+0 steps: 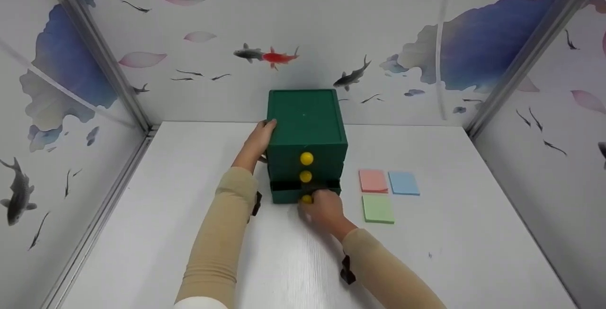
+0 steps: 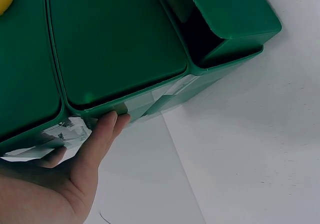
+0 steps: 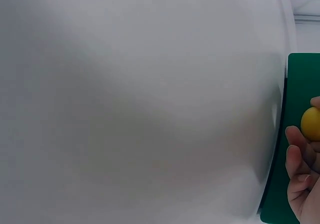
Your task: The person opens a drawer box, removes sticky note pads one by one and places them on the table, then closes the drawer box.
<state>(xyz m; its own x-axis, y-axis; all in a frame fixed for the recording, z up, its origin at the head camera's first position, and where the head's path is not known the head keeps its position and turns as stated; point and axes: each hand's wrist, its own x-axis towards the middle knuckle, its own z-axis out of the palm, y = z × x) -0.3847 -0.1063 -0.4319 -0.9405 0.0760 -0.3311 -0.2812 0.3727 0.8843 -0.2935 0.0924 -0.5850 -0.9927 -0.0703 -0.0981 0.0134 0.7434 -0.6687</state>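
Observation:
A green drawer cabinet (image 1: pixel 305 116) with three drawers, each with a round yellow knob, stands near the back wall. Its bottom drawer (image 1: pixel 285 197) is pulled partly out, with a dark gap behind its front, also visible on that drawer (image 2: pixel 245 9) in the left wrist view. My right hand (image 1: pixel 325 208) pinches the bottom drawer's yellow knob (image 3: pixel 311 124) between its fingers. At the cabinet's left side rests my left hand (image 1: pixel 258 141), thumb and fingers extended along the side wall. The upper two drawers are closed.
Right of the cabinet lie three sticky-note pads: pink (image 1: pixel 373 181), blue (image 1: pixel 404 183) and green (image 1: pixel 378 208). Printed panels (image 1: pixel 303 11) with fish and petals enclose the white table (image 1: pixel 165 214) at the back and sides.

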